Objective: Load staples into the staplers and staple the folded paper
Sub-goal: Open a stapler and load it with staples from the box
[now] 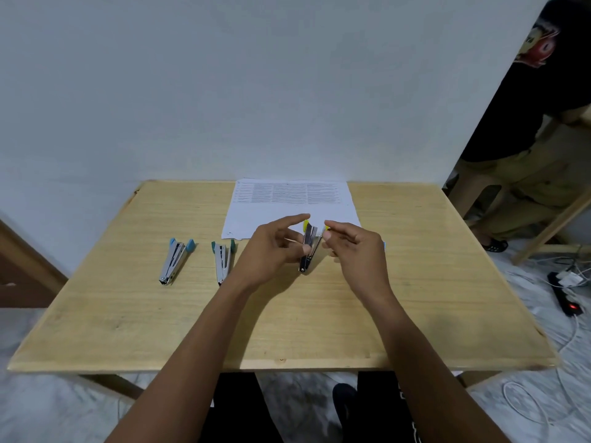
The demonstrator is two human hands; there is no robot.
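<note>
A yellow-tipped stapler (pixel 309 247) is held above the middle of the table, its arms spread open. My left hand (pixel 273 247) grips it from the left with thumb and curled fingers, the index finger stretched out. My right hand (pixel 353 247) is at the stapler's right side, fingertips pinched near the yellow tip; whether it holds staples I cannot tell. A blue-tipped stapler (pixel 175 260) and a green-tipped stapler (pixel 223 258) lie open on the table to the left. The printed paper (pixel 292 199) lies flat behind my hands.
The wooden table (pixel 415 282) stands against a white wall. A person (pixel 524 123) stands at the far right beside a wooden frame. A black power strip (pixel 564 295) and white cables lie on the floor to the right.
</note>
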